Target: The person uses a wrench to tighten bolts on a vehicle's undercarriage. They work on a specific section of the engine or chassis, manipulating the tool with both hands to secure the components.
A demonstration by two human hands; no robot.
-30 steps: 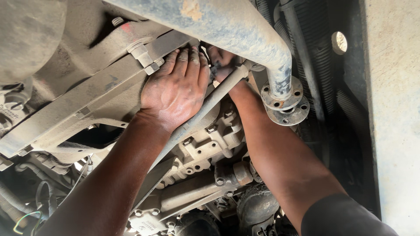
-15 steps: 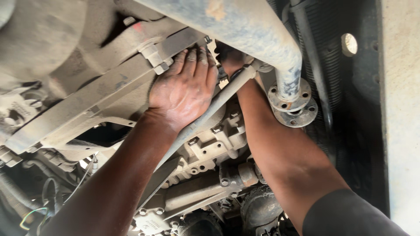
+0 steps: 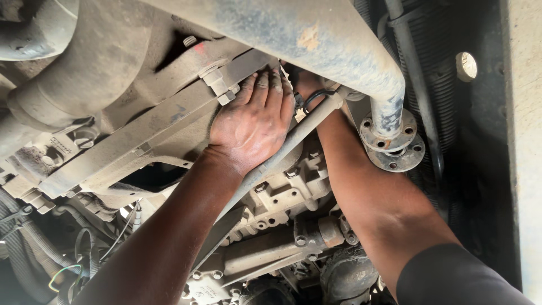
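Grey metal rod (image 3: 293, 141), long and slanted, is being crossed by both arms under the vehicle; one such rod is being seen, running from the lower left up toward the rusty blue-grey exhaust pipe (image 3: 316, 39). Two hands are being counted. The left hand (image 3: 254, 121) is being laid flat, fingers spread and extended, against the dusty metal crossmember (image 3: 141, 141), just beside the rod and touching nothing else that can be made out; its grip is being kept open, with nothing held. The right hand (image 3: 305, 82) is being pushed up behind the rod and under the pipe, where it is mostly hidden, so whether its grip is closed cannot be told. One black looped cable (image 3: 313, 96) is being seen just beside that hand. Two round bolted flanges (image 3: 395, 144) are being seen stacked at the pipe's lower end, to the right of the right forearm. One pale round cap (image 3: 466, 66) is being seen on the dark panel at the far right. One grey ribbed gearbox housing (image 3: 282, 195) is being seen beneath the rod, between the two forearms.

Compared with half a second before, the left hand is being held in the same flat pose on the crossmember, the right hand is being kept behind the rod, and the whole view is being shown slightly shifted.
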